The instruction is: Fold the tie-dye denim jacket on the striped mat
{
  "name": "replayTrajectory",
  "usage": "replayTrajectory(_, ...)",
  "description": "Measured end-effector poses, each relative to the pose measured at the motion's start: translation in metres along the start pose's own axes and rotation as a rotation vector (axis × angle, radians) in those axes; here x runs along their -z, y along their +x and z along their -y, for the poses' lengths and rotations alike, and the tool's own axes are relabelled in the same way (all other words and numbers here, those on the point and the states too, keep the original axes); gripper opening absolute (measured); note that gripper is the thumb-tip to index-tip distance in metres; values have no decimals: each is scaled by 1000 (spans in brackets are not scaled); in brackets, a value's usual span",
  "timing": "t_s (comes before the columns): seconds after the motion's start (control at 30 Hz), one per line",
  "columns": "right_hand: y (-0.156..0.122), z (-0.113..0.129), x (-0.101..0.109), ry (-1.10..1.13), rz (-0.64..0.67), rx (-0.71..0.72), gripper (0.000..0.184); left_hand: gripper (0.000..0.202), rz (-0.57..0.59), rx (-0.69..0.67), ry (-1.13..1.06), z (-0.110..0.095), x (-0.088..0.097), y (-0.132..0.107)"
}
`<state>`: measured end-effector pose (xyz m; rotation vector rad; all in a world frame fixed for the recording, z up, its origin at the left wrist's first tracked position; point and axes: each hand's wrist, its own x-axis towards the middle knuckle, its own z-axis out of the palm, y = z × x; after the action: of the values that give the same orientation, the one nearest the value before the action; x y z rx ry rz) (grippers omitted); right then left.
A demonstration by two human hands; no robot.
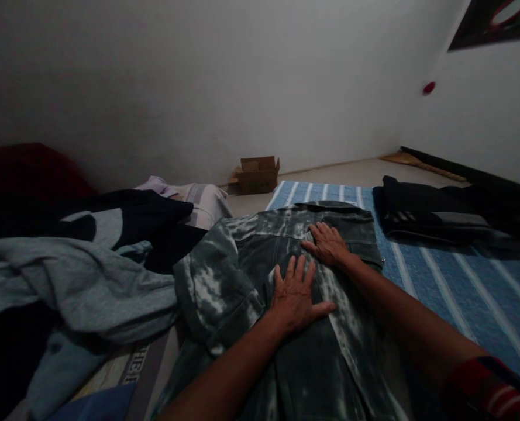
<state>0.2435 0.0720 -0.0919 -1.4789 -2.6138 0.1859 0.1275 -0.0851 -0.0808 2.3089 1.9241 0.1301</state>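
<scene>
A dark green-grey jacket (260, 245) with pale bleached patches lies spread out in front of me, one sleeve folded in on the left side. My left hand (293, 298) presses flat on the middle of it, fingers spread and thumb pointing right. Farther up and to the right, my right hand (326, 242) also rests flat on the cloth, its fingers stretched out. Neither hand grips the fabric. The jacket's lower part runs out of view at the bottom, partly behind my forearms.
A blue striped mat (439, 280) bears folded dark clothes (426, 204) on the right. Loose clothes, including a grey garment (93, 280), heap on the left. An open cardboard box (256, 177) stands by the wall; a broom-like object (422, 164) lies at the back right.
</scene>
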Motion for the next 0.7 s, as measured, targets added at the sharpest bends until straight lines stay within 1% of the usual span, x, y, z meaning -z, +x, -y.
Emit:
replayTrajectory(0.17,-2,0,5,16,29,-33,71,97,4,-7,-10,-1,2,4)
replayTrajectory(0.27,-12,1,11,-10,-4,-20,70,98,15,10,-34,-5,8,3)
replayTrajectory(0.37,-31,2,17,-55,-83,68,71,93,20,16,-56,-16,20,-10)
replayTrajectory(0.43,-44,2,19,-63,-111,119,71,89,68,-14,-97,-26,29,-24)
replayTrajectory(0.5,-54,2,19,-54,-105,136,71,89,135,-43,-143,-33,34,-39)
replayTrajectory(0.57,-60,2,16,-41,-71,143,69,94,167,-35,-168,-35,33,-51)
replayTrajectory(0.7,-64,6,7,-10,-7,117,66,101,162,-18,-172,-30,17,-61)
